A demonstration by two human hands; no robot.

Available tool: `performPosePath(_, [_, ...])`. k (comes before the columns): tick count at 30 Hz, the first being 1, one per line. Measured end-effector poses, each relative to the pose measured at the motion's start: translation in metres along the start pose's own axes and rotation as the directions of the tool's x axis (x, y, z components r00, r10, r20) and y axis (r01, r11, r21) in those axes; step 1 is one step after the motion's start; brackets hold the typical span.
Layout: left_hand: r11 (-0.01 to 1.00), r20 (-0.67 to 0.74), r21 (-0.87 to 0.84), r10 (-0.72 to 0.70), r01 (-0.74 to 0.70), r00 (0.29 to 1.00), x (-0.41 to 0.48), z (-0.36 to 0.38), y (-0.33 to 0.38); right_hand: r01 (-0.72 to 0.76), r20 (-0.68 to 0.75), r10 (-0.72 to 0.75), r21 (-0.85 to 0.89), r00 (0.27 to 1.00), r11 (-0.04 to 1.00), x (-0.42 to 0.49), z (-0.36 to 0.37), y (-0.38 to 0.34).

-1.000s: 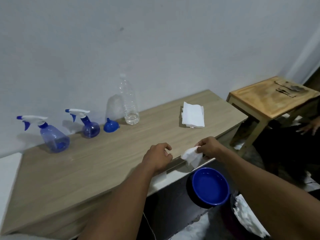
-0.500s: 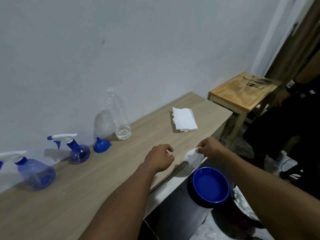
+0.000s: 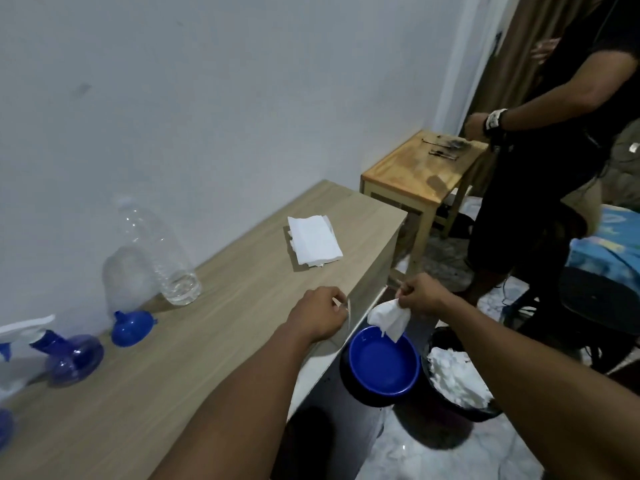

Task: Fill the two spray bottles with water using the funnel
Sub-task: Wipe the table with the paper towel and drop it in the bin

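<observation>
Head view: right hand (image 3: 417,295) pinches crumpled tissue (image 3: 389,320) over blue bowl (image 3: 381,368); left hand (image 3: 317,315) fisted, empty

Matt wood-grain table (image 3: 214,327), glossy blue plastic funnel (image 3: 133,327) and basin (image 3: 381,367), clear plastic bottle (image 3: 162,258), soft white paper tissue (image 3: 388,318)

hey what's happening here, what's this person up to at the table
The right hand pinches a crumpled white tissue off the table's edge, above a blue bowl and a dark bin of used tissues. The left hand rests closed on the table edge. The two spray bottles, the blue funnel and the nearly empty water bottle stand untouched by the wall.
</observation>
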State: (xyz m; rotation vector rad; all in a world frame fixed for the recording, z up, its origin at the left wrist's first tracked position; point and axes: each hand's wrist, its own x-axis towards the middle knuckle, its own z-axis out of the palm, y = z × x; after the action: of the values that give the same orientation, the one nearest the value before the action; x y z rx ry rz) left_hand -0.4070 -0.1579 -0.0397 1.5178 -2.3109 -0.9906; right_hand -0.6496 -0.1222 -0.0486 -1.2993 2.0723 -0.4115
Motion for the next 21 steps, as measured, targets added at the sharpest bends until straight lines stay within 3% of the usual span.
performPosePath(10, [1.000,0.176,0.017,0.005,-0.008,0.984,0.080,0.090,0.070,-0.174,0.006,0.174,0.091,0.985,0.981,0.033,-0.050,0.117])
performPosePath(21, [0.992,0.505,0.117,-0.030,-0.035,0.863,0.140,0.225,0.135,-0.398,0.009,0.405,0.207,0.914,0.894,0.047,-0.066,0.285])
